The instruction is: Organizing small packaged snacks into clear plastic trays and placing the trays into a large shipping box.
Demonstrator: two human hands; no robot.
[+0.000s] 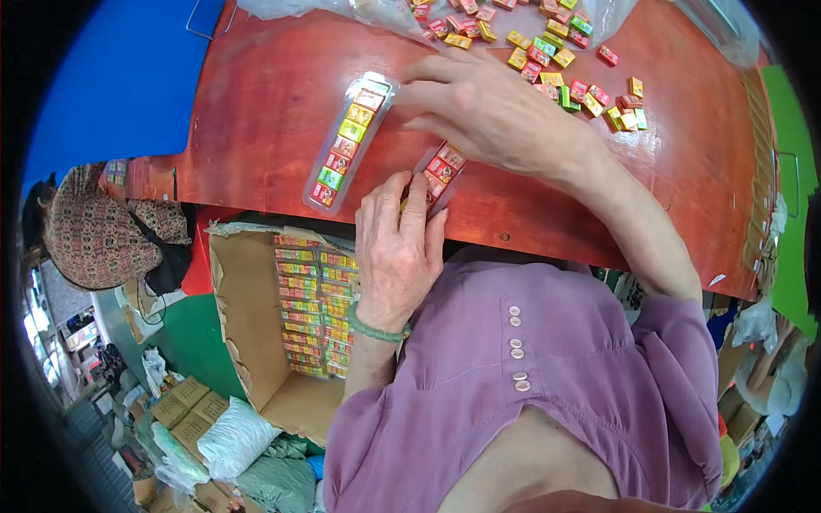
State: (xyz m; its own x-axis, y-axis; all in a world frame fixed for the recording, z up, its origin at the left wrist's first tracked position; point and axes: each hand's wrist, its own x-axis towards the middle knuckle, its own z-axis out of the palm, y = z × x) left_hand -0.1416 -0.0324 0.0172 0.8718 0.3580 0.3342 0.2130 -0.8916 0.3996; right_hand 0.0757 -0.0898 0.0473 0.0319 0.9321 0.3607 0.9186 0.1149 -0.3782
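Observation:
At the table's near edge my left hand [398, 239], with a green bead bracelet on its wrist, grips a narrow clear plastic tray [444, 169]. Small red boxes show in a row inside it, and my fingers cover its lower end. My right hand [483, 103] hovers just beyond that tray, fingers apart and slightly bent, with nothing visible in them. Left of my hands lies another clear plastic tray [318, 175], holding a single row of small red, yellow and green boxes [344, 147].
Loose small boxes [547, 56] spread from a clear plastic bag [620, 15] across the far side of the red table [256, 103]. Below the near edge stands an open cardboard carton [248, 299] with stacked filled trays [318, 299]. Another person [111, 227] is at far left.

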